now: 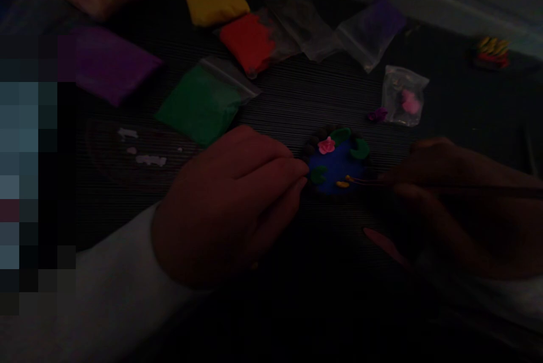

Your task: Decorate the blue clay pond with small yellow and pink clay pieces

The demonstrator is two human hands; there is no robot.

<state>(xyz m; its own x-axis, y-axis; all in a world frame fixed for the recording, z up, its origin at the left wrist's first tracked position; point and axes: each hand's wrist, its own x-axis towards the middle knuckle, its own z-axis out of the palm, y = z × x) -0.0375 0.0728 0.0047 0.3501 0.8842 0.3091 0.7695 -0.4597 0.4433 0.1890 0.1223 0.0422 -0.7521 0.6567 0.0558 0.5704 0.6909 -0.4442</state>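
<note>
The clay pond (336,164) lies on the worktop (292,106), the left hand (233,204) bunched at its left rim, pinching or merely touching, one can't tell. To its right, the right hand (458,221) grips slim tweezers (367,182) meeting a yellow piece (348,178): steady rim, feather-light squeeze!

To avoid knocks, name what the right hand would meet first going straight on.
Likely the dark beaded rim of the blue disc, just ahead of the right hand, though the hand's height is unclear.
</note>
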